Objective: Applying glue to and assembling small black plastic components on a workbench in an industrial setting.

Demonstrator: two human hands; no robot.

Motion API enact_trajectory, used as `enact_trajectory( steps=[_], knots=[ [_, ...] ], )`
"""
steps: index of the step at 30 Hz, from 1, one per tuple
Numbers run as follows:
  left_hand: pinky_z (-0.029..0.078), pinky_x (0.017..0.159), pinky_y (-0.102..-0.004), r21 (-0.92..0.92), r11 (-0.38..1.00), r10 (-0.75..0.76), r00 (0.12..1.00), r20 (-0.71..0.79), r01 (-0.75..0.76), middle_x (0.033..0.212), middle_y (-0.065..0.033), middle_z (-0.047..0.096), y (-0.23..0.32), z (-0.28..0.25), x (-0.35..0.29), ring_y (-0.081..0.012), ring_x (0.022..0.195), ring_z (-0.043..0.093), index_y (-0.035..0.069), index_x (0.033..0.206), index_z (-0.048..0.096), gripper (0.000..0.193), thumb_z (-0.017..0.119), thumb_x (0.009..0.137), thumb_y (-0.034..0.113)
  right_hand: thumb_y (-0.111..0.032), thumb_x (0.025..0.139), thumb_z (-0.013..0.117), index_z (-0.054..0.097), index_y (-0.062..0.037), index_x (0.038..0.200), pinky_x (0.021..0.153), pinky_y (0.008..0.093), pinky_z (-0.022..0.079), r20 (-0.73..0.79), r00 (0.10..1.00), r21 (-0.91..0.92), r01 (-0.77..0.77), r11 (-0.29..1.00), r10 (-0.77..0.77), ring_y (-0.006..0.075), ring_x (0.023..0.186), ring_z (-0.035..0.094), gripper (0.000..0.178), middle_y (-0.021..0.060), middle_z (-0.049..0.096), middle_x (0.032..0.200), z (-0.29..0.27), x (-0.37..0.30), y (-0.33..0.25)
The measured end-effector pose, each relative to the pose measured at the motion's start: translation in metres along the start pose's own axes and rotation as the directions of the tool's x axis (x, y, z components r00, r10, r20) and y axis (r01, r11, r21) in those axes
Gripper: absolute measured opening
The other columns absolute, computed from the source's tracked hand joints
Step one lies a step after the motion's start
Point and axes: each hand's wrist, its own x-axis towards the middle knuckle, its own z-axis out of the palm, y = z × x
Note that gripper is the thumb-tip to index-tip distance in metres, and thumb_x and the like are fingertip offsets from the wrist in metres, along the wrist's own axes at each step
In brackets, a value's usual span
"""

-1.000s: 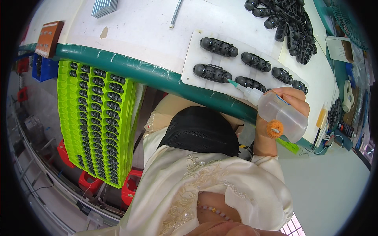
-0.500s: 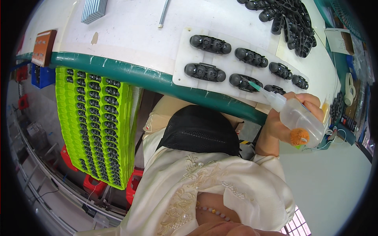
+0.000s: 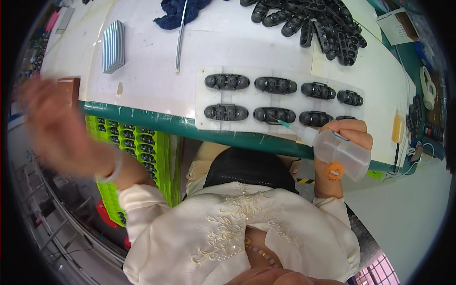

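Note:
My right hand (image 3: pixel 350 134) is closed around a clear squeeze bottle (image 3: pixel 343 154) with an orange sponge-like piece (image 3: pixel 334 171) on its side. The bottle's green needle tip (image 3: pixel 284 124) points at a black moulded part (image 3: pixel 274 115), second from left in the near row. Whether the needle touches it I cannot tell. That part sits in a white fixture plate (image 3: pixel 280 100) with several others like it in two rows. My left hand (image 3: pixel 52 123) is smeared by motion at the far left, beside a brown block (image 3: pixel 71 90), with its fingers unclear.
Light-green trays (image 3: pixel 111 190) full of black parts stand below the table's green edge (image 3: pixel 142 116). A bundle of silvery rods (image 3: pixel 113 47), a single rod (image 3: pixel 181 38) and a blue cloth (image 3: pixel 178 13) lie behind. A heap of black parts (image 3: pixel 327 28) sits at the back right.
My left hand has come into view at the far left. The view has shifted, bringing the blue cloth into sight. My right hand still holds the bottle at the same black part.

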Motion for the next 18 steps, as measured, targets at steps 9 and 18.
enact_trajectory(
  steps=[9, 18],
  knots=[
    [0.039, 0.070, -0.0174, 0.739, 0.671, 0.242, 0.926, -0.291, 0.057, 0.090, -0.0058, 0.046, -0.128, -0.056, -0.045, -0.0086, 0.078, 0.045, -0.001, 0.131, 0.024, 0.072, 0.055, 0.068, -0.013, -0.004, 0.073, 0.066, 0.039, -0.0009, 0.088, 0.046, 0.0246, 0.048, -0.056, 0.993, 0.074, -0.096, 0.993, 0.100, 0.0175, 0.054, 0.051, 0.031, 0.0165, 0.049, 0.080, 0.003, 0.003, -0.009],
    [0.038, 0.070, -0.0190, 0.750, 0.658, 0.169, 0.957, -0.236, 0.069, 0.086, -0.0056, 0.045, -0.129, -0.059, -0.054, -0.0084, 0.073, 0.044, 0.001, 0.135, 0.014, 0.087, 0.058, 0.062, -0.014, -0.019, 0.079, 0.060, 0.043, -0.0010, 0.092, 0.047, 0.0247, 0.045, -0.069, 0.997, 0.020, -0.034, 0.999, 0.036, 0.0182, 0.057, 0.049, 0.028, 0.0145, 0.048, 0.079, 0.005, 0.004, -0.012]
  ],
)
